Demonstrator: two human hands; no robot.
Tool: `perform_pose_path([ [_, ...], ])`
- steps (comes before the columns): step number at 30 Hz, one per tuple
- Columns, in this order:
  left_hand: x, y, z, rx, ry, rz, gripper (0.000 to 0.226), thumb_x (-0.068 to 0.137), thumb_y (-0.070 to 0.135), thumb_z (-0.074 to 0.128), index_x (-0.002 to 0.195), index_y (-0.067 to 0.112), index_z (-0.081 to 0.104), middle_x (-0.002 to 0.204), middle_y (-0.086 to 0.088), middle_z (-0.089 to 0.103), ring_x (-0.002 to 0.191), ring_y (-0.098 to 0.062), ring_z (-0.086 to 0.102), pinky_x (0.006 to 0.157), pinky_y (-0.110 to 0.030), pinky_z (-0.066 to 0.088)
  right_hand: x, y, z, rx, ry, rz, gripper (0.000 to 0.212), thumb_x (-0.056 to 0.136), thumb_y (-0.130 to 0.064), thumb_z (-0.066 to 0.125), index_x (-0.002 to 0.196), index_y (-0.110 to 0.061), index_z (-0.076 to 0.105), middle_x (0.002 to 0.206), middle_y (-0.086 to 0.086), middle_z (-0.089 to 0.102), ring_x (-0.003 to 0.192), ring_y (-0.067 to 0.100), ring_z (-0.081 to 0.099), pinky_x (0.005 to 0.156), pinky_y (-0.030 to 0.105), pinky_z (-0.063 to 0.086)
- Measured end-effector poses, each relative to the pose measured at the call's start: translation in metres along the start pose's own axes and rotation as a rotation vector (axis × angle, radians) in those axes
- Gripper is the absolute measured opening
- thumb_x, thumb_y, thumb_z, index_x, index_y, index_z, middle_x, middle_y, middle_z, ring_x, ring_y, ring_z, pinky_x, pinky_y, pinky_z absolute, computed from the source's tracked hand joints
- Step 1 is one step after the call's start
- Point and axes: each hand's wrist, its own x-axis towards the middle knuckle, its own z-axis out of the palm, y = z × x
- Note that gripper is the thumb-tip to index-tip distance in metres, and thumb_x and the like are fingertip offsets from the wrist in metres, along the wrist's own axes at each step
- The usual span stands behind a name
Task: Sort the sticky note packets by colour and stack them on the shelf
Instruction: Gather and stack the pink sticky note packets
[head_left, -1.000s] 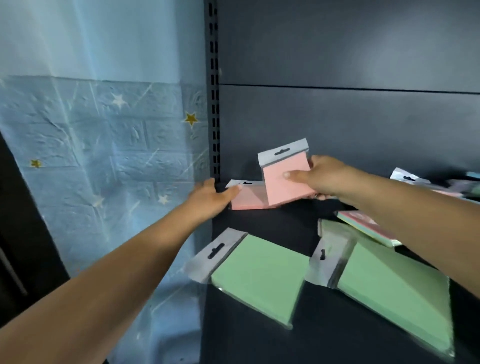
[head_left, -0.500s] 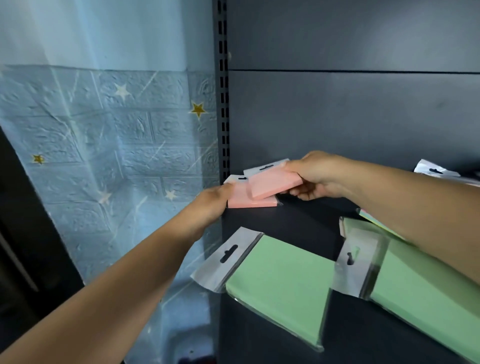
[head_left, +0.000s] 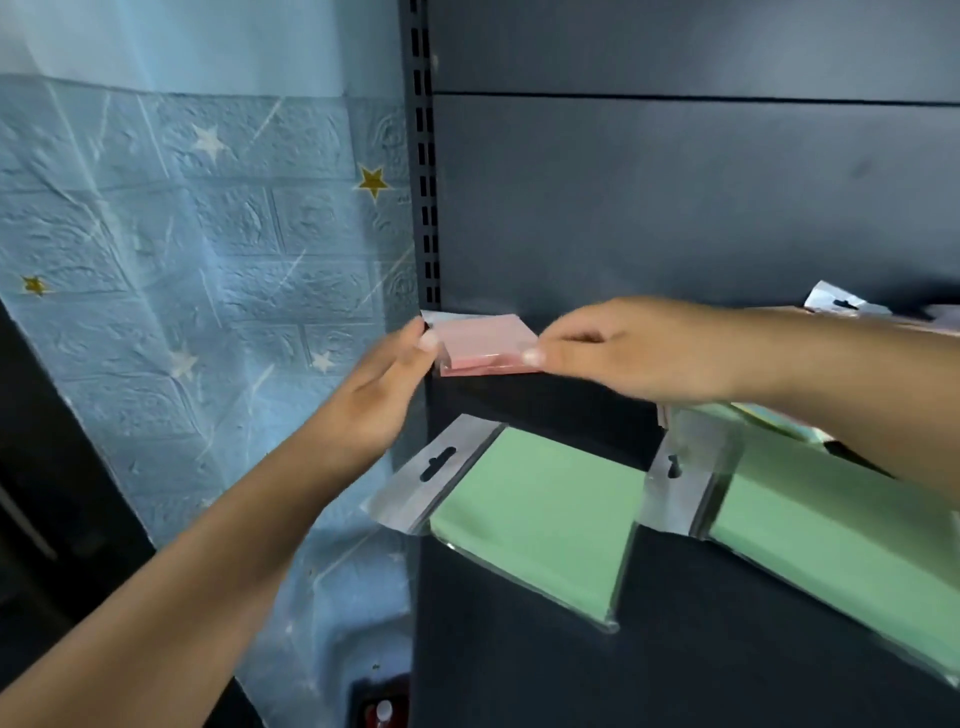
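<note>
Pink stack (head_left: 488, 345): two pink sticky note packets, one on the other, at the back left corner of the dark shelf (head_left: 519, 675), centre of the frame; we hold it from both ends.
Left hand (head_left: 384, 384): we press thumb and fingertips against the stack's left end, where the clear hang tab lies; whether the fingers actually close round it, we cannot tell.
Right hand (head_left: 623, 348): we pinch the stack's right end, thumb at the front edge, fingers over the top.
Orientation, pink: long axis runs left to right along the back panel; hang tab points left, toward the slotted upright (head_left: 426, 156).
Green packets: near one (head_left: 530, 525) lies flat at lower centre, a second (head_left: 831, 545) at lower right; each has its long axis on a diagonal, tab toward upper left.
Other packets (head_left: 836, 304): upper right, partly behind our right forearm; colours too hidden to name.
Progress: we judge pink gathered and being squared up; the greens lie side by side, not yet stacked; the far right is unsorted.
</note>
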Motion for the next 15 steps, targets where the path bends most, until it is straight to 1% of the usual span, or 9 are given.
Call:
perform_pose_path([
  [2, -0.031, 0.002, -0.01, 0.062, -0.155, 0.094, 0.042, 0.082, 0.06, 0.03, 0.123, 0.054, 0.036, 0.127, 0.045, 0.031, 0.122, 0.023, 0.024, 0.103, -0.006, 0.014, -0.022, 0.0, 0.005, -0.075, -0.1, -0.077, 0.058, 0.087, -0.057, 0.029, 0.118, -0.017, 0.056, 0.118, -0.004, 0.057, 0.112, 0.013, 0.051, 0.099, 0.03, 0.038],
  [3, -0.043, 0.004, -0.014, 0.118, -0.222, 0.162, 0.043, 0.076, 0.072, 0.027, 0.116, 0.058, 0.035, 0.128, 0.052, 0.027, 0.123, 0.028, 0.019, 0.103, -0.001, 0.011, -0.028, 0.004, 0.009, -0.109, -0.13, -0.092, 0.06, 0.085, -0.06, 0.026, 0.121, -0.02, 0.054, 0.123, -0.006, 0.054, 0.116, 0.012, 0.049, 0.102, 0.03, 0.036],
  [5, -0.057, 0.007, -0.019, 0.296, -0.318, 0.324, 0.056, 0.065, 0.089, 0.019, 0.114, 0.063, 0.029, 0.13, 0.055, 0.015, 0.125, 0.031, 0.007, 0.1, 0.007, 0.004, -0.034, 0.017, 0.021, -0.122, -0.104, -0.156, 0.062, 0.086, -0.063, 0.023, 0.128, -0.025, 0.05, 0.131, -0.009, 0.049, 0.124, 0.01, 0.043, 0.105, 0.025, 0.032],
  [6, -0.062, 0.009, -0.02, 0.388, -0.36, 0.366, 0.059, 0.063, 0.091, 0.015, 0.114, 0.065, 0.027, 0.13, 0.054, 0.007, 0.126, 0.031, 0.004, 0.098, 0.008, 0.002, -0.036, 0.024, 0.028, -0.095, -0.065, -0.203, 0.058, 0.09, -0.062, 0.025, 0.133, -0.03, 0.046, 0.137, -0.011, 0.045, 0.128, 0.009, 0.039, 0.106, 0.02, 0.029],
  [9, -0.071, 0.015, -0.018, 0.592, -0.496, 0.379, 0.053, 0.062, 0.087, 0.012, 0.111, 0.072, 0.023, 0.128, 0.057, -0.002, 0.121, 0.035, -0.004, 0.091, 0.012, -0.003, -0.045, 0.032, 0.045, -0.15, -0.009, -0.32, 0.054, 0.092, -0.063, 0.021, 0.142, -0.043, 0.028, 0.148, -0.023, 0.027, 0.136, -0.003, 0.023, 0.109, 0.012, 0.017],
  [11, -0.07, 0.02, -0.013, 0.678, -0.53, 0.403, 0.056, 0.061, 0.084, 0.01, 0.114, 0.073, 0.018, 0.125, 0.059, -0.001, 0.113, 0.04, -0.009, 0.087, 0.013, -0.006, -0.053, 0.033, 0.051, -0.227, -0.025, -0.318, 0.057, 0.091, -0.064, 0.016, 0.144, -0.044, 0.02, 0.152, -0.021, 0.019, 0.14, 0.0, 0.017, 0.112, 0.016, 0.014],
  [12, -0.067, 0.024, -0.009, 0.707, -0.537, 0.41, 0.053, 0.065, 0.081, 0.01, 0.117, 0.071, 0.017, 0.125, 0.056, -0.001, 0.11, 0.041, -0.009, 0.085, 0.014, -0.007, -0.058, 0.034, 0.052, -0.248, -0.03, -0.295, 0.059, 0.091, -0.064, 0.016, 0.146, -0.042, 0.018, 0.154, -0.019, 0.016, 0.141, 0.003, 0.015, 0.114, 0.019, 0.013],
  [13, -0.063, 0.028, -0.006, 0.725, -0.552, 0.407, 0.05, 0.073, 0.08, 0.012, 0.121, 0.069, 0.017, 0.128, 0.052, 0.0, 0.111, 0.04, -0.007, 0.086, 0.013, -0.008, -0.061, 0.035, 0.051, -0.26, -0.027, -0.279, 0.06, 0.091, -0.064, 0.016, 0.146, -0.04, 0.017, 0.155, -0.016, 0.015, 0.142, 0.005, 0.014, 0.115, 0.022, 0.014],
  [15, -0.052, 0.036, 0.003, 0.75, -0.573, 0.4, 0.052, 0.082, 0.067, 0.027, 0.133, 0.059, 0.02, 0.141, 0.041, 0.005, 0.123, 0.027, 0.003, 0.094, 0.007, -0.001, -0.066, 0.041, 0.047, -0.278, -0.024, -0.239, 0.061, 0.092, -0.063, 0.016, 0.147, -0.038, 0.017, 0.155, -0.014, 0.016, 0.142, 0.008, 0.014, 0.115, 0.024, 0.014],
])
